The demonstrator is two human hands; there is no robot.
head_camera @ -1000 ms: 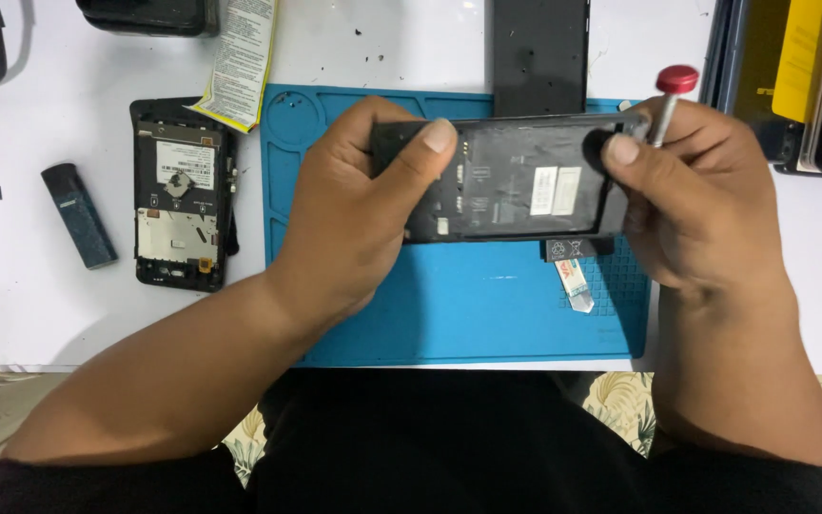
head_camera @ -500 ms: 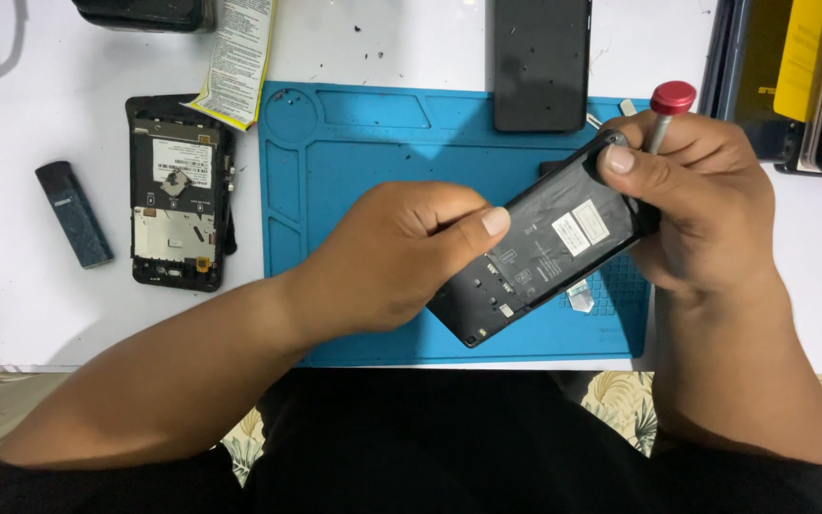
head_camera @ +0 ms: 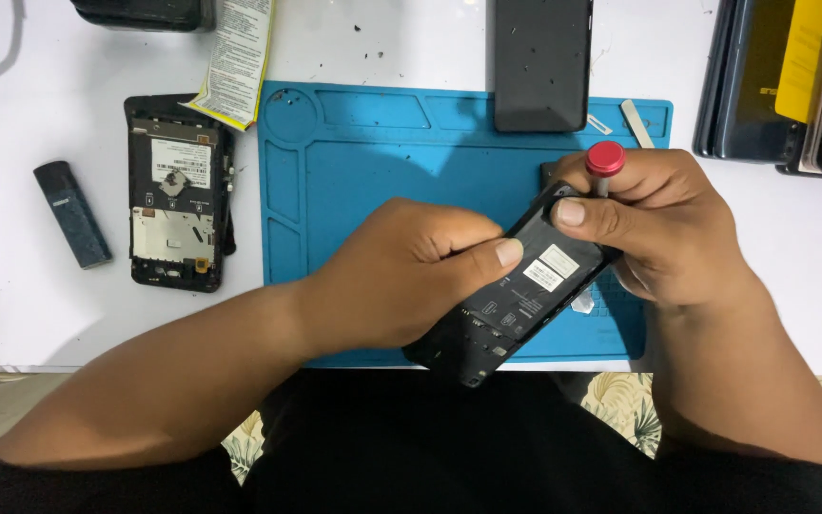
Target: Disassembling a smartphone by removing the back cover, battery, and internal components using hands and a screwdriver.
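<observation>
Grips of both hands, left hand (head_camera: 401,276) and right hand (head_camera: 654,224), clamp the slim matte-black opened phone (head_camera: 516,286).

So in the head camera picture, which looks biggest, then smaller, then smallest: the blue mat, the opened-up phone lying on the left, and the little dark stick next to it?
1. Blue mat, by far the largest.
2. Opened phone lying on the white table.
3. Small dark stick, the smallest.
All three lie flat on the same table, so nearness to the camera does not skew the order.
</observation>
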